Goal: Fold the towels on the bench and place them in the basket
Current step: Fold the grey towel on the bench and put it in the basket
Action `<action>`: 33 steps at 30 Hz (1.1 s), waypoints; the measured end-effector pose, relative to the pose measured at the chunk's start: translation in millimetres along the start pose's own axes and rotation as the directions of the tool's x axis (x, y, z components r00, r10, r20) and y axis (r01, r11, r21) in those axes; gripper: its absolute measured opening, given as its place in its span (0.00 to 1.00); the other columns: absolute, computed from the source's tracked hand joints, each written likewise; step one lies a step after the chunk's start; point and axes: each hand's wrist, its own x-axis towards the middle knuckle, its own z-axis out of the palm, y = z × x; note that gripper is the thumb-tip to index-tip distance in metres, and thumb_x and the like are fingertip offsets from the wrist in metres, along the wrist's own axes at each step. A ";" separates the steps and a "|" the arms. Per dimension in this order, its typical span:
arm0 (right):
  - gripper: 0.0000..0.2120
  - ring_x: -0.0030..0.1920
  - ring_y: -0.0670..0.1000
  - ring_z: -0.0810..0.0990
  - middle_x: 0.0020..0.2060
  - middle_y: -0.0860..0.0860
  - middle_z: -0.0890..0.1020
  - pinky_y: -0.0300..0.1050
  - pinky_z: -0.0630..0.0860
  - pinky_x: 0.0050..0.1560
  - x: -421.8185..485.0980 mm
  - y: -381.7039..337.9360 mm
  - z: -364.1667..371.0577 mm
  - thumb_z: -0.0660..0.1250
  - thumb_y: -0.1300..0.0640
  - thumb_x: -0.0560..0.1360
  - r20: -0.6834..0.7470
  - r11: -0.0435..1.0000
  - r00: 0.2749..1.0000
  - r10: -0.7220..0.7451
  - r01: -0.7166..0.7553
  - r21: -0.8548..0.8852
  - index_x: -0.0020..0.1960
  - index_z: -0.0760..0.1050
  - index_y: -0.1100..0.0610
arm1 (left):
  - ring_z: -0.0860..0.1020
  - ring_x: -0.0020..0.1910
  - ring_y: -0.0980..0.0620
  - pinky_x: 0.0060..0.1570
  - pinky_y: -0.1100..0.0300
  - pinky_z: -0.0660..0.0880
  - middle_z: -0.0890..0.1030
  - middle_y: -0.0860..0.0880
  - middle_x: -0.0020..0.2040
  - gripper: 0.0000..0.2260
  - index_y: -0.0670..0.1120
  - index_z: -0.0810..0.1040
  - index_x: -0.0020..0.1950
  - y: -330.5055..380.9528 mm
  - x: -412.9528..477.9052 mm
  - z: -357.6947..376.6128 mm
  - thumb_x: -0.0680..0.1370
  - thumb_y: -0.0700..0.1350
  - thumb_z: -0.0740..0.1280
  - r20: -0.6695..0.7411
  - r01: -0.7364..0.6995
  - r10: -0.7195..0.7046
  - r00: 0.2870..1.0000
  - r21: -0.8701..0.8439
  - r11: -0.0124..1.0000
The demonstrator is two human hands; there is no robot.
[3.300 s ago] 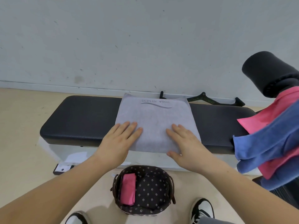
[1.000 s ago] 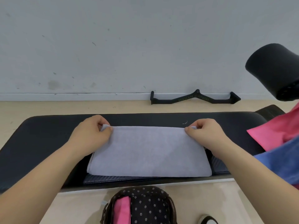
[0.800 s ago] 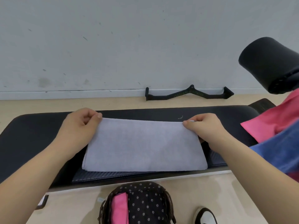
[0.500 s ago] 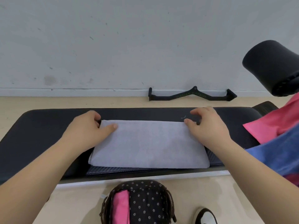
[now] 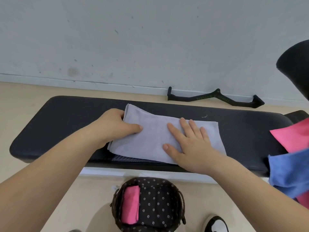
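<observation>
A grey towel (image 5: pixel 153 139), folded in half, lies on the black bench (image 5: pixel 75 118). My left hand (image 5: pixel 117 128) grips the towel's left end, thumb on top, and that end is lifted off the bench. My right hand (image 5: pixel 189 141) lies flat and spread on the towel's right half, pressing it down. On the floor in front of the bench stands a dark dotted basket (image 5: pixel 167 201) with a folded pink towel (image 5: pixel 131 205) along its left side.
Pink towel (image 5: pixel 291 134) and blue towel (image 5: pixel 291 171) hang at the right edge of view over the bench's end. A black padded roller (image 5: pixel 296 67) juts in at upper right. A black handle bar (image 5: pixel 215 98) lies on the floor by the wall. My shoe (image 5: pixel 217 223) is beside the basket.
The towel went from spread out to folded in half. Since half a second ago my right hand moved onto the towel and flattened; my left hand lifted the left end.
</observation>
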 end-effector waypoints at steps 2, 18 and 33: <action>0.34 0.82 0.55 0.35 0.83 0.50 0.40 0.61 0.35 0.80 -3.2 -3.5 0.0 0.49 0.31 0.81 -0.049 0.999 0.999 -0.002 0.004 0.043 0.83 0.44 0.39 | 0.84 0.48 0.53 0.44 0.57 0.80 0.86 0.53 0.49 0.08 0.53 0.85 0.52 -0.5 -6.0 -2.4 0.75 0.52 0.75 -0.016 -0.044 0.043 0.999 -0.067 0.997; 0.27 0.80 0.51 0.57 0.79 0.51 0.64 0.54 0.53 0.80 -24.1 -43.3 -1.1 0.64 0.39 0.80 -0.214 0.956 0.963 -0.161 0.206 0.207 0.76 0.69 0.45 | 0.84 0.46 0.45 0.44 0.53 0.77 0.86 0.38 0.52 0.06 0.42 0.83 0.51 10.5 -53.9 -38.8 0.78 0.45 0.72 -0.131 -0.066 -0.004 0.991 -0.523 0.850; 0.12 0.36 0.49 0.80 0.36 0.52 0.84 0.42 0.79 0.38 -18.1 35.7 -14.6 0.63 0.57 0.82 -0.082 0.400 0.918 0.389 -0.088 0.912 0.48 0.84 0.58 | 0.80 0.28 0.50 0.34 0.53 0.84 0.81 0.44 0.36 0.03 0.44 0.75 0.56 70.0 -34.5 103.3 0.84 0.43 0.64 -0.023 -0.261 0.263 0.965 -0.227 0.938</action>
